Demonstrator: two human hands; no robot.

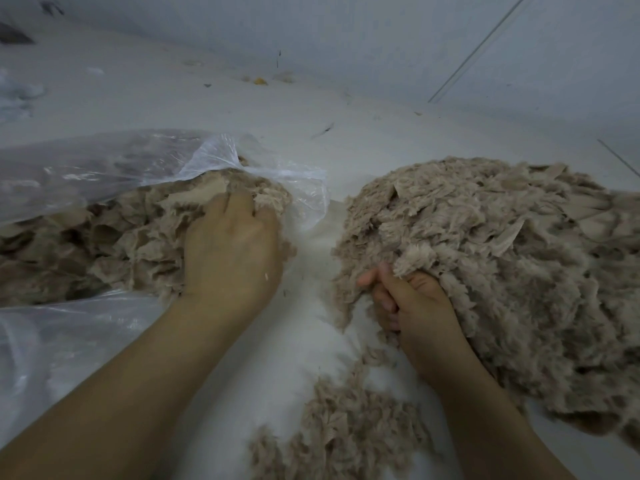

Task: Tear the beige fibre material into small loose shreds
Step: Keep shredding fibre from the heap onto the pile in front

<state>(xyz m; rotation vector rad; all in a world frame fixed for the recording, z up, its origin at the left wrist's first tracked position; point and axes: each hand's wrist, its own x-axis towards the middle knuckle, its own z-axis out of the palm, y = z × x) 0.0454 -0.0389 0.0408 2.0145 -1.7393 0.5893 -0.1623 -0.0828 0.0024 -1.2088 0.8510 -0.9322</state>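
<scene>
Plainly, the left hand (232, 251) lies knuckles up at the mouth of a clear crinkled plastic bag (104, 168), its fingers curled down into the coarse beige fibre material (114, 237) that fills the bag; the fingertips are buried in the fibre, so how tightly they close cannot be told. The right hand (412, 306) is curled narrow, its fingers (372, 280) and thumb gripping a tuft at the near edge of a big mound of shredded beige fibre (502, 265) that spreads away to that hand's outer side.

Just near of the right wrist lies a smaller scatter of loose beige shreds (346, 427). The mound runs off the frame's right edge and the bag off its left, so neither shows whole. The bag's film veils the fibre beneath its upper fold. Beyond both hands a few small specks (258, 80) lie on the pale grey floor (311, 109), too blurred to name.

Between the two hands a bare white strip of surface (311, 258) runs from the bag's mouth toward the person, and the floor beyond the hands reaches to a pale wall (346, 36).
</scene>
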